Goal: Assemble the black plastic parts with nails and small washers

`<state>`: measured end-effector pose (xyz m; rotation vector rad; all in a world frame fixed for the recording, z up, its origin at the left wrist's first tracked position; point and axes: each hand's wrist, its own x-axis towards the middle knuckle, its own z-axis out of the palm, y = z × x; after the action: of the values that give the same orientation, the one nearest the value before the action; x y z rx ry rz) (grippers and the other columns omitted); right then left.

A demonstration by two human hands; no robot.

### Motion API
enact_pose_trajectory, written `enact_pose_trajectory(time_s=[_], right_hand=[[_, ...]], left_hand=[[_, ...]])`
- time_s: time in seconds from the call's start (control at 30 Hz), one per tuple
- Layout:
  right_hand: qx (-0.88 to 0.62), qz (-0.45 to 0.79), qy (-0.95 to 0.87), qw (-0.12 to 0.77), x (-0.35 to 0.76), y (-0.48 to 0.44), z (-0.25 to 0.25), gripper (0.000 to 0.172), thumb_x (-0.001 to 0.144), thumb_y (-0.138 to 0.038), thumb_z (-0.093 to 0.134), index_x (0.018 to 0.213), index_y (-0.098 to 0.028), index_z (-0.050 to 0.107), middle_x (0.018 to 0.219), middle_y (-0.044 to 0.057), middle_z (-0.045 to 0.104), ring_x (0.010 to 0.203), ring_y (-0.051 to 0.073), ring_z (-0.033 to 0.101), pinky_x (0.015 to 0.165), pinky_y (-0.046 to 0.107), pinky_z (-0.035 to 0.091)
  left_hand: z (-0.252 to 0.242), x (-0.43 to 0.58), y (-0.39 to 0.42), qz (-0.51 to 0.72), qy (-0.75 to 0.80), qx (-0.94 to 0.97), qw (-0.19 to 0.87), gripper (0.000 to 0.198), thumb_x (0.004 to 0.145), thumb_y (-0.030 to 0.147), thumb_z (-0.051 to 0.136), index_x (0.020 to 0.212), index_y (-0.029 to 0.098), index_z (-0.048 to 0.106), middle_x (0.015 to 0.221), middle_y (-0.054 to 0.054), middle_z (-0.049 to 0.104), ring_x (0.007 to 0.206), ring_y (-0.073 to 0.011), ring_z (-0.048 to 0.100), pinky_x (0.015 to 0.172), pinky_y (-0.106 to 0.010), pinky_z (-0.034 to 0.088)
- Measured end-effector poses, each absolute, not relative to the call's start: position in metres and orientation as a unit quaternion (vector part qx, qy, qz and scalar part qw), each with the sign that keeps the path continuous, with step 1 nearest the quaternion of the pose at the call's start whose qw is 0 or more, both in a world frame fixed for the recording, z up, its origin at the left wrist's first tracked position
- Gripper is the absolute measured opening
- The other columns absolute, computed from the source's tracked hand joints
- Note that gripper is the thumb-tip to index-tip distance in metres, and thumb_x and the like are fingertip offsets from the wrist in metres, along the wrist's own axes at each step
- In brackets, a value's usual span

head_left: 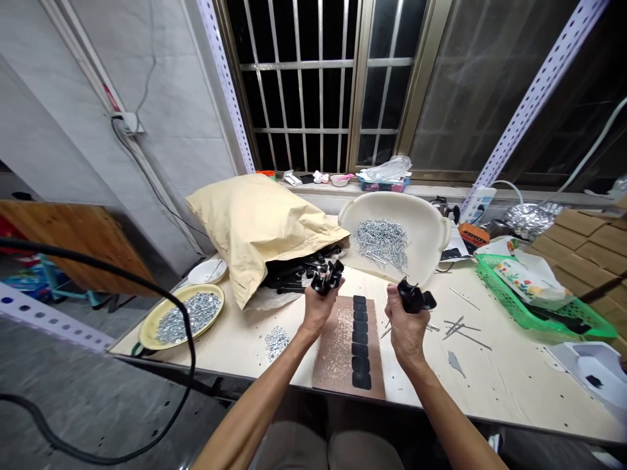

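My left hand (318, 312) is closed around several black plastic parts (327, 279) with curved, clip-like ends. My right hand (407, 326) grips more black plastic parts (414, 297) of a similar look; their exact kind is unclear. Both hands are raised over the table, one at each side of a brown board (333, 365). Along that board runs a row of black square pads (361, 349), with pale crumbs beside it. Behind my left hand, an open cream sack (274, 222) lies with black parts showing at its mouth. Loose long screws (460, 326) lie right of my right hand.
A white basin (426, 225) holds many screws. Metal nuts fill a yellow plate (218, 303), and a small pile of nuts (277, 343) lies nearby. On the right are a green basket (509, 320), a white tray (578, 356) and stacked cardboard boxes (578, 248). A black cable (189, 339) loops at left.
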<state>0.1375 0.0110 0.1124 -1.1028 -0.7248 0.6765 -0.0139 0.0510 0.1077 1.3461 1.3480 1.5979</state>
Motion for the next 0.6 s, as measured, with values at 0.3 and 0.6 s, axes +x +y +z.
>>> enact_pose_trajectory(time_s=[0.3, 0.6], right_hand=[[-0.514, 0.306, -0.334, 0.728, 0.137, 0.016, 0.106, 0.035, 0.066, -0.044, 0.074, 0.063, -0.017, 0.052, 0.049, -0.004, 0.047, 0.043, 0.009, 0.042, 0.042, 0.024, 0.035], [-0.507, 0.347, -0.313, 0.725, 0.138, 0.023, 0.098, 0.036, 0.066, -0.046, 0.073, 0.063, -0.017, 0.052, 0.048, -0.005, 0.047, 0.042, 0.008, 0.041, 0.041, 0.023, 0.033]], left_hand=[[0.099, -0.026, 0.06, 0.562, 0.53, 0.588, 0.239, 0.019, 0.072, 0.037, 0.065, 0.072, 0.018, 0.064, 0.066, -0.002, 0.063, 0.065, -0.0171, 0.057, 0.062, -0.025, 0.043], [0.109, -0.025, 0.052, 0.566, 0.506, 0.574, 0.306, 0.022, 0.072, 0.038, 0.066, 0.069, 0.016, 0.067, 0.061, -0.003, 0.065, 0.058, -0.0152, 0.058, 0.061, -0.025, 0.044]])
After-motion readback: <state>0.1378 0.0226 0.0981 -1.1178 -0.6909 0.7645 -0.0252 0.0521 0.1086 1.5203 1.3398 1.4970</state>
